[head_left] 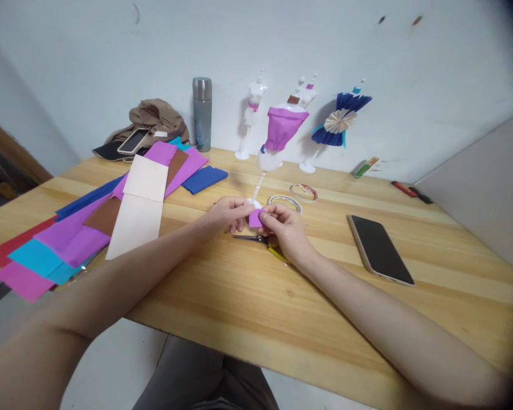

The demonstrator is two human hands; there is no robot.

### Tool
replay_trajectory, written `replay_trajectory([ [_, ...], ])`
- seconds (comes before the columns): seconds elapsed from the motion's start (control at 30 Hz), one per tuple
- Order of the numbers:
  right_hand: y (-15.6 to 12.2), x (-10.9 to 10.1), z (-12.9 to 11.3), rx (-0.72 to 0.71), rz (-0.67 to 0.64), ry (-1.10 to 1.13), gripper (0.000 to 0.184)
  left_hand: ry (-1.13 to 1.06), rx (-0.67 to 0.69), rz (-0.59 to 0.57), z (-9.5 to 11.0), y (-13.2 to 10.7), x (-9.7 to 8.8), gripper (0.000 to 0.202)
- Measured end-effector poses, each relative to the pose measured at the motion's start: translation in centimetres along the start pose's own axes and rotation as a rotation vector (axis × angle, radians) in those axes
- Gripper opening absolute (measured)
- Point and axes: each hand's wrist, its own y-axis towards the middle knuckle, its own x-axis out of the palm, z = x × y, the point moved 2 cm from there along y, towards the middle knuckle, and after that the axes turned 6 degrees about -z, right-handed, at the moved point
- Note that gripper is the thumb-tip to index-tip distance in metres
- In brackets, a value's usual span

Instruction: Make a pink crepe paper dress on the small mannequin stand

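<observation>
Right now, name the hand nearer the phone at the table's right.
Right. The right hand, holding purple paper, is left of the phone; the left hand is farther left.

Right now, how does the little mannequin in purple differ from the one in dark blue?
The purple mannequin wears a fairly smooth wrap, while the dark blue mannequin wears folded pleats with a cream rosette. The purple one stands just beyond the person's left hand and right hand; the blue one stands farther back, near the wall. Both have a slim white stem.
</observation>
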Motion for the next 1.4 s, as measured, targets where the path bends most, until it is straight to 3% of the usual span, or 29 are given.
replay_trajectory([
  [0.17, 0.1, 0.2, 0.0, 0.054, -0.075, 0.17, 0.046, -0.159, 0.099, -0.02, -0.6, 0.1, -0.5, 0.02],
  [0.3, 0.0, 0.4, -0.4, 0.104, -0.197, 0.301, 0.045, -0.168, 0.21, -0.137, -0.7, -0.2, -0.3, 0.045],
  [0.43, 0.0, 0.4, -0.6, 0.11, -0.262, 0.326, 0.043, -0.139, 0.253, -0.175, -0.5, -0.6, -0.1, 0.05],
  [0.67, -0.4, 0.9, -0.6, 0.204, -0.361, 0.325, 0.041, -0.162, 0.321, -0.122, 0.4, -0.8, 0.2, 0.024],
  [0.8, 0.0, 0.1, -0.3, 0.217, -0.249, 0.228, 0.04, -0.199, 0.263, -0.03, 0.3, -0.6, 0.3, 0.02],
  [0.93, 0.0, -0.6, -0.6, 0.034, -0.079, 0.122, 0.048, -0.158, 0.163, 0.092, 0.1, -0.3, 0.1, 0.012],
  [1.03, -0.4, -0.2, -1.2, -0.097, -0.081, -0.072, 0.04, -0.147, 0.16, 0.091, 0.0, -0.2, 0.1, 0.011],
  [1.13, -0.7, 0.2, -1.5, -0.121, -0.039, -0.193, 0.036, -0.161, 0.172, 0.077, -0.1, -0.1, 0.3, 0.012],
  [1.4, -0.3, 0.6, -0.7, -0.108, -0.028, -0.085, 0.04, -0.13, 0.134, 0.042, 0.0, -0.4, 0.8, 0.014],
])
